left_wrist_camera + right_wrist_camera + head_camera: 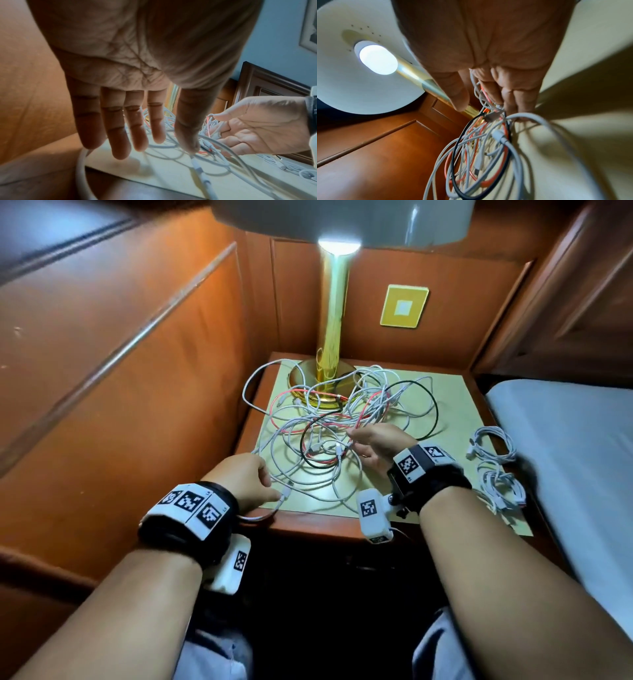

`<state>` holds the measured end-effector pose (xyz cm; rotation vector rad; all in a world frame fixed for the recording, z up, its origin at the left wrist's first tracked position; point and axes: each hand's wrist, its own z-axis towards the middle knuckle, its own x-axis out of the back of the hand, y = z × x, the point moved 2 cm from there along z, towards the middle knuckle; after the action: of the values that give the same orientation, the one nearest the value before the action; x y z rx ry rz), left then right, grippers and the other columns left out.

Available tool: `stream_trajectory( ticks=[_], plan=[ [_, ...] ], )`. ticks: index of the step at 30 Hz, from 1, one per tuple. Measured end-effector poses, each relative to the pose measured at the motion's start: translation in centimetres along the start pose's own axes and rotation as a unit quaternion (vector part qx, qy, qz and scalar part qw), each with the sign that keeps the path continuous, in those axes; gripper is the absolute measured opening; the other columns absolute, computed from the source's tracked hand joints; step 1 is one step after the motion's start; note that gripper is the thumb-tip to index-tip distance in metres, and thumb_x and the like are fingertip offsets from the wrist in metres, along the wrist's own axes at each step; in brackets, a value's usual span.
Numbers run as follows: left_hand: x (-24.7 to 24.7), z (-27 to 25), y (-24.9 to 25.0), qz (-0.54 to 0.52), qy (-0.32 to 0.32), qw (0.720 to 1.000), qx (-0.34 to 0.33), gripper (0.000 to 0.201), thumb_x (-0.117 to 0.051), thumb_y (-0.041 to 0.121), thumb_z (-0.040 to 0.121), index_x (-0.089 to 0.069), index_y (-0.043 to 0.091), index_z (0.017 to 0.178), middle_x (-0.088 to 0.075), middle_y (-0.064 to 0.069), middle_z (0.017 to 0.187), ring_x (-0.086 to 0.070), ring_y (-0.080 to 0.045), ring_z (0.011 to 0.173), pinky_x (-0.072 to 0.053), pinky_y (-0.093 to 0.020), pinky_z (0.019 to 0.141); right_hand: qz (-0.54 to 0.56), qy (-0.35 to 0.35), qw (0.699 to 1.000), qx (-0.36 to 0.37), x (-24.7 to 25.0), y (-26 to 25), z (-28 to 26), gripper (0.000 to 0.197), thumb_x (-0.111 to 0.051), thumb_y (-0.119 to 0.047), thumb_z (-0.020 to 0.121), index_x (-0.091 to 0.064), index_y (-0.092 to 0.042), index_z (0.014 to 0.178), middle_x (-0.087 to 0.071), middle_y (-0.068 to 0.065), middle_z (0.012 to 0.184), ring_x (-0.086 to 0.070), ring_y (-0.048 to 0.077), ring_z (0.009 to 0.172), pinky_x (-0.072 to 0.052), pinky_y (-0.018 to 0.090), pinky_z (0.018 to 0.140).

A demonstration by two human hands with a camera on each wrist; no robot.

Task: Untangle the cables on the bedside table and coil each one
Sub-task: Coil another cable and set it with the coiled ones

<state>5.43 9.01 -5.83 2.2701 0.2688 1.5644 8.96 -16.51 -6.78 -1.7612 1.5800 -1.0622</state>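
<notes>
Tangle of white, red and black cables (342, 422) sprawls across the bedside table (445, 405), spreading from the lamp base (322, 378) toward the front edge. Left hand (246, 481), fingers extended and spread, thumb touching a white cable connector (286, 491). Right hand (376, 443) loosely curled, pinching strands of the tangle. Two coiled white cables (496, 463) lie right.

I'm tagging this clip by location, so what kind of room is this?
Most likely a bedroom, perhaps in a hotel. A lit brass lamp stands on a small bedside table covered in tangled cables, a white-sheeted bed sits right beside it, and wood panelling lines the walls.
</notes>
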Motion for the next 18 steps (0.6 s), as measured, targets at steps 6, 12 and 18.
stream_trajectory(
  ticks=[6, 12, 18],
  plan=[
    [0.6, -0.4, -1.0, 0.036, 0.018, 0.997, 0.067, 0.02, -0.071, 0.024, 0.084, -0.061, 0.007, 0.088, -0.068, -0.011, 0.089, -0.062, -0.026, 0.079, -0.043, -0.032, 0.061, -0.203, 0.069, 0.977, 0.019, 1.6, -0.2, -2.2, 0.028, -0.067, -0.024, 0.093, -0.067, 0.004, 0.099, -0.059, 0.016, 0.075, -0.05, 0.024, 0.061, -0.037, 0.035, 0.058],
    [0.9, -0.7, -2.2, 0.044, 0.078, 0.982, 0.168, 0.037, -0.069, 0.027, 0.082, -0.054, 0.011, 0.112, -0.054, -0.015, 0.118, -0.059, -0.034, 0.1, -0.051, -0.041, 0.082, -0.154, 0.09, 0.984, 0.003, 2.9, 0.5, -6.1, 0.021, -0.068, -0.03, 0.094, -0.068, -0.01, 0.1, -0.066, 0.018, 0.119, -0.068, 0.032, 0.103, -0.054, 0.031, 0.066],
    [0.9, 0.0, -3.1, 0.036, 0.079, 0.975, 0.207, 0.013, -0.059, 0.01, 0.091, -0.065, 0.002, 0.1, -0.065, -0.016, 0.097, -0.055, -0.033, 0.079, -0.046, -0.034, 0.07, -0.18, 0.056, 0.982, 0.023, 2.3, 0.9, -7.0, 0.016, -0.064, -0.035, 0.096, -0.064, -0.019, 0.099, -0.068, 0.004, 0.104, -0.071, 0.016, 0.087, -0.056, 0.043, 0.088]
  ],
)
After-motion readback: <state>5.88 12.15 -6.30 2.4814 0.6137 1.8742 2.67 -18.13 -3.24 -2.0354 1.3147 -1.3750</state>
